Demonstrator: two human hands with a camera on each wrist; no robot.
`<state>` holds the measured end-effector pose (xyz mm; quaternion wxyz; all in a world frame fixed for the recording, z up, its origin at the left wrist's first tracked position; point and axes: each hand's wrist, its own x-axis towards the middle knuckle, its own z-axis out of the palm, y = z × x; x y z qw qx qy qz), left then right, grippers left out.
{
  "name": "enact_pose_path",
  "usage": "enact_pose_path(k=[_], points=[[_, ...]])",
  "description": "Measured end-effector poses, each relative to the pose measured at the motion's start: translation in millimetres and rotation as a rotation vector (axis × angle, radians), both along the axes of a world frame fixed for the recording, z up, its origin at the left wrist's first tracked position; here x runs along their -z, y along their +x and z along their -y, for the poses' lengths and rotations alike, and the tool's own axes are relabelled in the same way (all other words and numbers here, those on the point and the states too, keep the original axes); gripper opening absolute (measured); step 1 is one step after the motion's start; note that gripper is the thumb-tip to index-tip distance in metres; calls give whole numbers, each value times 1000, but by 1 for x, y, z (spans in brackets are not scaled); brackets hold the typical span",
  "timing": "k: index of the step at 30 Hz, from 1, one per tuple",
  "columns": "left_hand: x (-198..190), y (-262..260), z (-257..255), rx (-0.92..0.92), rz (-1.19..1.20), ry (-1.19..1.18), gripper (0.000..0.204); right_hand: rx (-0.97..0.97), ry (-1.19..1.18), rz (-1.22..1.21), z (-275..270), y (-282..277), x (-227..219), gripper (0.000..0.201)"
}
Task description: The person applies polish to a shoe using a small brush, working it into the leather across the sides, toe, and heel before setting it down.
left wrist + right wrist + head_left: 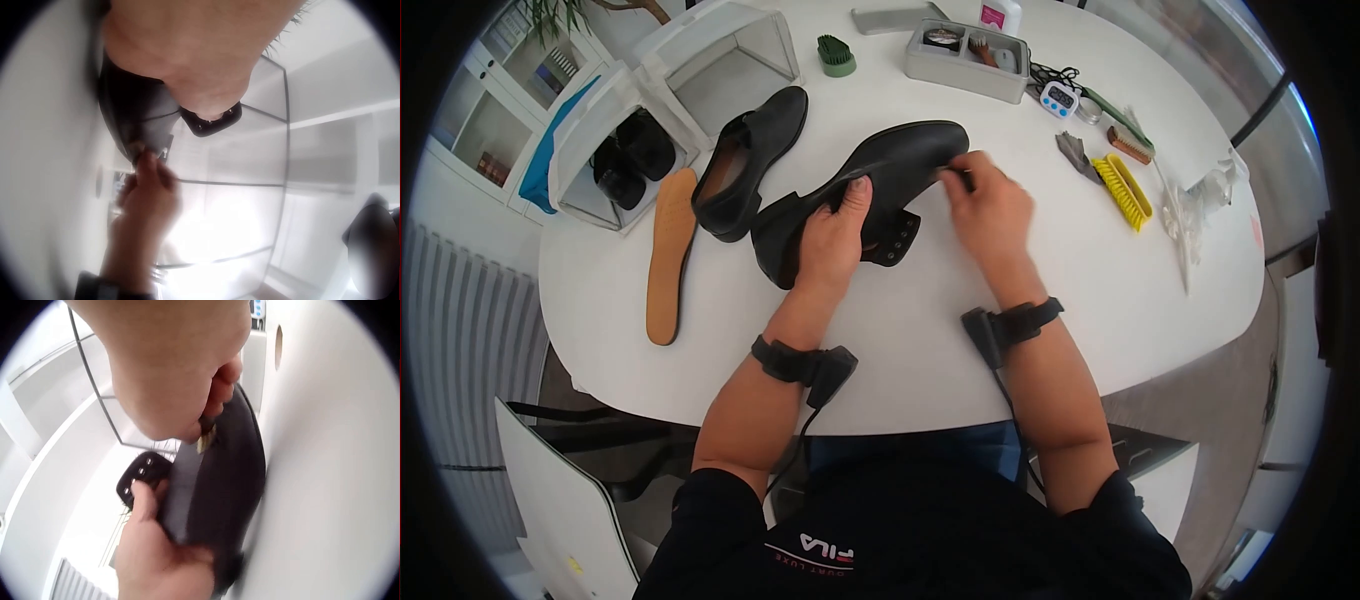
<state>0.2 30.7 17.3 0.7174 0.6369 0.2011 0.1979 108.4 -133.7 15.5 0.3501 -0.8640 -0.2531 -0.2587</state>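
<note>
My left hand (832, 238) grips a black leather shoe (900, 155) round its middle, thumb laid over the upper edge. The shoe is tipped on its side, toe pointing away to the right, and its lace flap with metal eyelets (894, 240) hangs open towards me. Between the curled fingers of my right hand (992, 208) is a small brush (206, 439), pale bristles against the leather near the toe in the right wrist view. Most of its handle is hidden in the fist. To the left stands the matching black shoe (752, 165), beside a tan insole (668, 262).
Two clear boxes (725, 75) stand at the back left, the nearer one with dark shoes (632, 160) inside. A green brush (836, 56) and a metal tin (968, 72) lie at the back. On the right are a small timer (1059, 98) and a yellow brush (1124, 192).
</note>
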Motion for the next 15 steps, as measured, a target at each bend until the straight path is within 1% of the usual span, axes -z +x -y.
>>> enact_pose_path(k=[1, 2, 4, 5, 6, 8, 9, 10, 12, 13, 14, 15], points=[[2, 1, 0, -5, 6, -5, 70, 60, 20, -104, 6, 6, -3, 20], [5, 1, 0, -2, -8, -2, 68, 58, 16, -99, 9, 6, -2, 20], [6, 2, 0, -1, -22, 2, 67, -32, 240, -222, 9, -2, -11, 20], [7, 3, 1, 4, 6, 10, 67, -137, 266, -55, 2, -2, 0, 20], [8, 2, 2, 11, 30, 18, 67, -322, 301, -104, -5, -16, -9, 21], [11, 1, 1, 45, 40, 0, 66, -421, 265, -185, -16, -37, -10, 21], [11, 2, -1, 71, 63, -19, 64, -470, 248, -258, -14, -38, -10, 22], [12, 3, -2, 68, 67, -19, 64, -474, 246, -254, -12, -35, -11, 22], [12, 3, -3, 66, -9, 9, 61, -341, 136, -265, -5, -28, -13, 21], [11, 2, -1, 64, -9, 6, 61, -245, 152, -193, -5, -23, -13, 21], [10, 2, 3, 50, 52, -3, 59, -244, 150, -193, -5, -22, -12, 21], [8, 3, 6, 38, 116, -9, 57, -251, 198, -163, -6, -20, -12, 21]])
